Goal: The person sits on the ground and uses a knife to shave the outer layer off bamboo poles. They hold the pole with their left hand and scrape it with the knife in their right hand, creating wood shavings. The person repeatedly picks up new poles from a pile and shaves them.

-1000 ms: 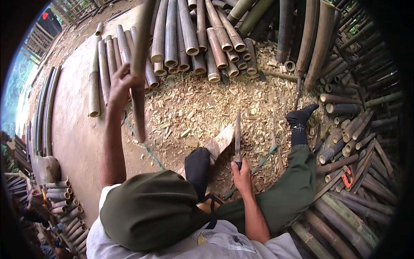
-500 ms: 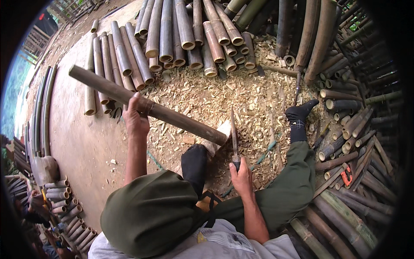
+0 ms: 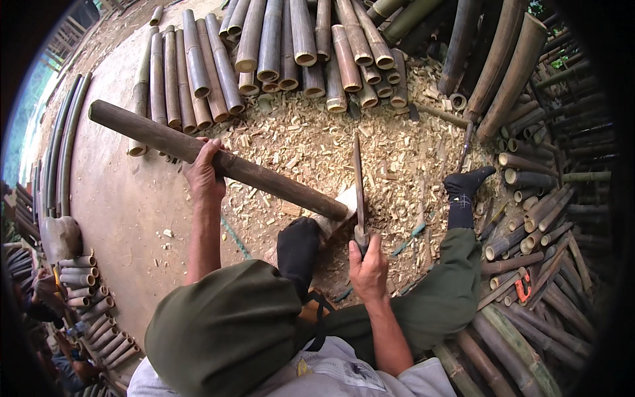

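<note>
A long brown bamboo pole [image 3: 271, 180] slants across the middle, its far end up to the left. My left hand [image 3: 205, 171] is wrapped round it near a joint. The pole's lower right end rests on a pale wooden block [image 3: 346, 202] beside my foot in a dark sock [image 3: 297, 247]. In my right hand [image 3: 368, 268] is the dark handle of a long-bladed knife [image 3: 359, 188]. Its blade points up and away, just right of the pole's end. Whether the blade touches the pole or block, I cannot tell.
Pale wood chips [image 3: 304, 145] cover the ground ahead. Cut bamboo pieces [image 3: 268, 46] lie in a row at the far side, and more bamboo [image 3: 529, 178] is stacked on the right. An orange-handled saw [image 3: 523, 284] lies there. Another person's hand [image 3: 47, 286] shows at far left.
The pole and my left hand have shifted slightly to the left in view. My right hand and the knife sit a little lower, the blade more upright. Both grips stay the same.
</note>
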A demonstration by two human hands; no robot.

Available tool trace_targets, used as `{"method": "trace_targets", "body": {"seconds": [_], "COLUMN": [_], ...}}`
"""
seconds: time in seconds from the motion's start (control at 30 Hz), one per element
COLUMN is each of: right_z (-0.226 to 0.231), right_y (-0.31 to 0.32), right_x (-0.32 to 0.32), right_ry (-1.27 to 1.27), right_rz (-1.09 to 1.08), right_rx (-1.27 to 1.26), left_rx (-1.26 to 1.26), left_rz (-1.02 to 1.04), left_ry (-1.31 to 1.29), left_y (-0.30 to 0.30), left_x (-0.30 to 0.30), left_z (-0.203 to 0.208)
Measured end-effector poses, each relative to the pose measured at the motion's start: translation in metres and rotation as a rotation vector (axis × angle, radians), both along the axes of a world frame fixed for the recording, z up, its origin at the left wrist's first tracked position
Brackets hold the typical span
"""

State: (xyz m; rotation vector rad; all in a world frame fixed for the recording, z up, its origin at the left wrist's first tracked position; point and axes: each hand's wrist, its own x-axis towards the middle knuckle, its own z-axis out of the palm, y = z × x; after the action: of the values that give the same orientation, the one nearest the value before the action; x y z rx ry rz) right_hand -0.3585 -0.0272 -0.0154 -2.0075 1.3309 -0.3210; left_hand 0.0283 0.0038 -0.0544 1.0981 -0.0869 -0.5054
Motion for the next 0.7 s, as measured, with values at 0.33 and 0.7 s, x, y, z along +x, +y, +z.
{"method": "trace_targets", "body": {"seconds": [0.33, 0.7], "right_z": [0.024, 0.023], "right_y": [-0.002, -0.003], "right_x": [-0.006, -0.007], "right_ry": [0.027, 0.030], "right_rz": [-0.020, -0.015], "right_rx": [0.097, 0.117], "left_rx": [-0.071, 0.021], "left_rz": [-0.217, 0.138], "left_ry": [-0.068, 0.036], "left_y": [0.003, -0.006], "left_x": [-0.001, -0.013], "left_z": [0.010, 0.017]}}
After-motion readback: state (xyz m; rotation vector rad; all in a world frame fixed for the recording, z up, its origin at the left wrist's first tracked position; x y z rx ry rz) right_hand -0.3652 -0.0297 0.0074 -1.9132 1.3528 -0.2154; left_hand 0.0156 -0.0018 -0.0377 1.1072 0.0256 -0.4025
